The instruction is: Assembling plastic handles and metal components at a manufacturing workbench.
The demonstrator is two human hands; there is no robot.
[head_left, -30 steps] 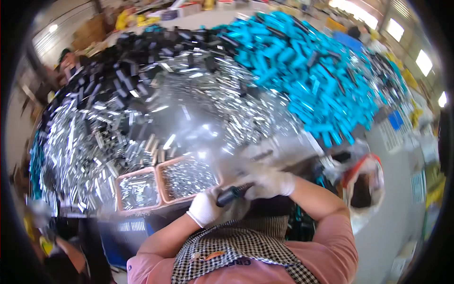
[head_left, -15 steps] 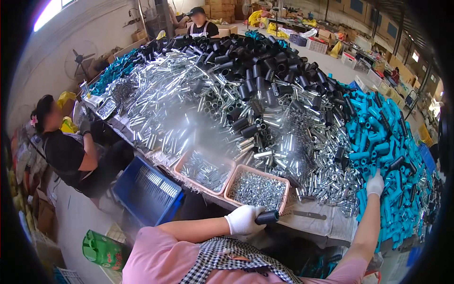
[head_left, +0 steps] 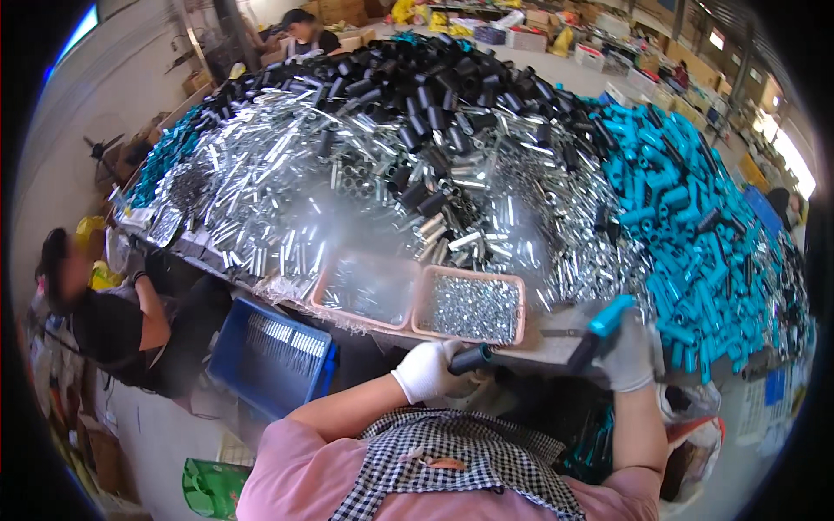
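Note:
My left hand point(head_left: 427, 372), in a white glove, is closed around a short dark sleeve point(head_left: 470, 359) in front of the table edge. The sleeve's open end points right. My right hand point(head_left: 629, 354), also gloved and blurred by motion, grips a teal plastic handle piece point(head_left: 613, 314) with a black lower part. It is at the table edge, left of a heap of teal handle pieces point(head_left: 686, 226). Between the hands, a flat metal strip point(head_left: 560, 333) lies on the table edge. A pink basket of small metal parts point(head_left: 519, 306) stands just beyond my left hand.
A second pink basket point(head_left: 317, 291) adjoins the first. Metal tubes point(head_left: 261, 165) and black sleeves point(head_left: 434, 87) are heaped behind. A blue crate point(head_left: 221, 369) stands at lower left, near a seated person point(head_left: 122, 321). Another person point(head_left: 308, 39) is at the far side.
My right hand has left the teal heap and moved left toward my body with a teal handle piece. My left hand still holds the dark sleeve. The view has shifted.

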